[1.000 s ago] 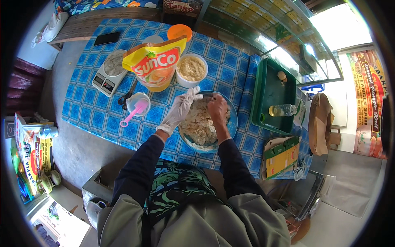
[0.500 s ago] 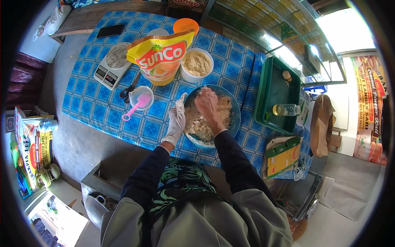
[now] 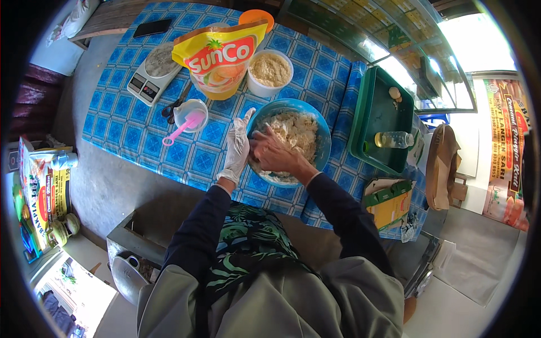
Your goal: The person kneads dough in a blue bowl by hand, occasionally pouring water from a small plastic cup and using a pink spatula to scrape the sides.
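Note:
A blue bowl [image 3: 324, 135] holds pale, crumbly dough [image 3: 296, 135] and stands near the table's front edge. Inside it, my bare right hand [image 3: 275, 152] is pressed into the dough at the left side, its fingers bent and their tips partly hidden. My left hand [image 3: 235, 147] wears a clear glove and lies against the bowl's left rim, its fingers stretched out flat. Just behind the bowl is a white tub [image 3: 269, 93] of pale yellow crumbly stuff. A yellow and red pouch of oil [image 3: 221, 62] stands beside the tub.
A white cup [image 3: 183, 117] with a pink spoon [image 3: 186, 124], black scissors [image 3: 174, 107] and a kitchen scale [image 3: 143, 87] are at left. On the right, a green tray [image 3: 389, 127] holds a bottle [image 3: 393, 139] and eggshells [image 3: 394, 93]. A yellow-green carton [image 3: 389, 205] lies in front.
My right hand has moved left and nearer within the bowl, from the dough's far part to its left side. The left hand stays at the rim. The view has shifted slightly.

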The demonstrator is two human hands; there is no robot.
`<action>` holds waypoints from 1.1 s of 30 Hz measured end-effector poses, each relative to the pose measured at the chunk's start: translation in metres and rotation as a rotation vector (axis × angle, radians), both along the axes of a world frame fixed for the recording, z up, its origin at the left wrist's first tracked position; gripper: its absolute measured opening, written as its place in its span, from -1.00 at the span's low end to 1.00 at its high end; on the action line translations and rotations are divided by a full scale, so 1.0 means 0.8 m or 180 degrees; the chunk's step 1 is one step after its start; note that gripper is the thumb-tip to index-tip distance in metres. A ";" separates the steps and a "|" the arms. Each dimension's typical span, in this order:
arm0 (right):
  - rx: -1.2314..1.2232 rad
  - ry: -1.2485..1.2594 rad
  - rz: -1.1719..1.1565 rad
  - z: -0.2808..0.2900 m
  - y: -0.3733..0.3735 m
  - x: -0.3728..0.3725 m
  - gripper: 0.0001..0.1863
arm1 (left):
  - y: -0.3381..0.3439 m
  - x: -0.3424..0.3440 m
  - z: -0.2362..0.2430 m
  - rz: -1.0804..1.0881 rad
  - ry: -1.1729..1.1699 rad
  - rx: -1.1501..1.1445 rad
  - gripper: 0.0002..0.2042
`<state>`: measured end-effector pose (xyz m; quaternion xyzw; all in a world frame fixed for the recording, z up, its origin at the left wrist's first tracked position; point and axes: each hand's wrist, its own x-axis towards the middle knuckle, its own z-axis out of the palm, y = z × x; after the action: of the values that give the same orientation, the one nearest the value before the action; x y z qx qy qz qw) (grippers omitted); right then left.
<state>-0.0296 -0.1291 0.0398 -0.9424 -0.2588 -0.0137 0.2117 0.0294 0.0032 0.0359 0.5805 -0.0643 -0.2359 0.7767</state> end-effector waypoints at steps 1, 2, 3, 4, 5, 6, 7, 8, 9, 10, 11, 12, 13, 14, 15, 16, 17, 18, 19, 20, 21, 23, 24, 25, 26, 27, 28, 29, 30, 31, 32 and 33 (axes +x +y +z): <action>-0.0218 0.0260 0.0063 0.006 -0.003 -0.008 -0.89 | 0.000 -0.001 0.001 0.0013 -0.0170 0.0185 -0.47; -0.0282 0.0316 0.0233 0.011 -0.008 -0.015 -0.88 | 0.001 -0.001 0.003 0.0015 -0.0286 0.0383 -0.47; -0.0355 0.0372 0.0401 0.015 -0.011 -0.018 -0.88 | 0.001 -0.003 0.004 0.0018 -0.0401 0.0573 -0.47; -0.0056 0.0412 0.0197 0.017 -0.012 -0.020 -0.86 | 0.001 -0.002 0.006 0.0000 -0.0123 0.0274 -0.48; 0.0242 0.0462 -0.0012 0.018 -0.012 -0.020 -0.85 | 0.000 -0.003 0.006 0.0007 -0.0076 0.0187 -0.48; 0.0360 0.0709 -0.0313 0.018 -0.010 -0.018 -0.84 | -0.001 -0.003 0.007 0.0013 -0.0023 0.0101 -0.48; 0.0475 0.0359 -0.0392 0.018 -0.007 -0.016 -0.84 | -0.001 -0.005 0.007 0.0025 0.0045 0.0066 -0.48; 0.0412 0.0189 -0.0559 0.016 0.001 -0.013 -0.83 | -0.004 -0.004 0.006 0.0068 0.0410 -0.0324 -0.48; 0.0379 -0.0036 -0.0649 0.015 0.009 -0.011 -0.82 | -0.004 -0.005 0.006 0.0125 0.0406 -0.0387 -0.48; 0.0050 0.0123 -0.0535 0.014 0.016 -0.011 -0.81 | -0.005 -0.005 0.004 0.0140 0.0408 -0.0398 -0.48; -0.0055 0.0183 -0.0585 0.013 0.021 -0.013 -0.81 | -0.004 -0.005 0.003 0.0156 0.0428 -0.0392 -0.48; -0.0009 0.0070 -0.0522 0.014 0.025 -0.017 -0.81 | -0.005 -0.003 0.001 0.0191 0.0372 -0.0231 -0.55; 0.0031 0.0017 -0.0497 0.014 0.026 -0.024 -0.80 | -0.004 -0.003 -0.001 0.0179 0.0285 -0.0055 -0.57; -0.0129 -0.0005 -0.0262 0.016 0.026 -0.030 -0.80 | -0.004 -0.002 -0.004 0.0167 0.0197 0.0107 -0.60; -0.0310 0.0033 -0.0056 0.018 0.023 -0.039 -0.80 | -0.006 -0.001 -0.007 0.0161 0.0107 0.0261 -0.63; -0.0504 0.0106 0.0164 0.020 0.020 -0.046 -0.80 | -0.010 -0.001 -0.010 0.0317 0.0095 0.0128 -0.67; -0.0546 0.0074 0.0254 0.023 0.016 -0.051 -0.81 | -0.014 0.000 -0.013 0.0398 0.0002 0.0136 -0.67; -0.0588 0.0090 0.0350 0.026 0.013 -0.055 -0.82 | -0.017 0.001 -0.016 0.0471 -0.0055 0.0166 -0.68; -0.0597 0.0068 0.0475 0.030 0.010 -0.061 -0.83 | -0.018 0.000 -0.019 0.0542 -0.0096 0.0210 -0.68; -0.0531 0.0161 0.0580 0.033 0.006 -0.065 -0.85 | -0.020 0.002 -0.022 0.0561 -0.0028 0.0495 -0.70; -0.0453 0.0191 0.0709 0.036 0.001 -0.069 -0.87 | -0.020 0.002 -0.025 0.0587 -0.0230 0.0493 -0.70; -0.0563 0.0248 0.1014 0.041 -0.015 -0.078 -0.90 | -0.022 0.004 -0.032 0.0621 -0.0341 0.0602 -0.71; -0.0753 0.0267 0.1184 0.043 -0.026 -0.083 -0.90 | -0.023 0.006 -0.035 0.0546 -0.0407 0.0551 -0.70; -0.0942 0.0286 0.1353 0.044 -0.038 -0.087 -0.90 | -0.023 0.009 -0.038 0.0482 -0.0335 0.0527 -0.71; -0.1008 0.0389 0.1436 0.043 -0.050 -0.089 -0.91 | -0.024 0.012 -0.041 0.0416 -0.0267 0.0500 -0.72; -0.1073 0.0497 0.1513 0.042 -0.063 -0.091 -0.92 | -0.025 0.014 -0.042 0.0334 -0.0180 0.0428 -0.73; -0.1108 0.0563 0.1605 0.041 -0.076 -0.091 -0.92 | -0.024 0.016 -0.043 0.0308 -0.0147 0.0511 -0.71; -0.0978 0.0498 0.1463 0.040 -0.088 -0.090 -0.91 | -0.023 0.016 -0.043 0.0265 -0.0094 0.0554 -0.69; -0.0815 0.0390 0.1333 0.040 -0.101 -0.085 -0.90 | -0.022 0.016 -0.042 0.0203 0.0154 0.0633 -0.68; -0.0792 0.0418 0.1255 0.041 -0.111 -0.081 -0.88 | -0.021 0.015 -0.040 0.0229 -0.0330 0.0777 -0.67; -0.0675 0.0269 0.1025 0.044 -0.126 -0.079 -0.87 | -0.019 0.012 -0.037 0.0235 -0.0612 0.0954 -0.67; -0.0706 0.0243 0.0859 0.046 -0.136 -0.076 -0.86 | -0.017 0.008 -0.034 0.0240 -0.0870 0.1112 -0.66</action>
<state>-0.0904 -0.2377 0.0768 -0.9165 -0.3746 0.0793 0.1160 0.0361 -0.0108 0.0086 0.7347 -0.1054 -0.1335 0.6567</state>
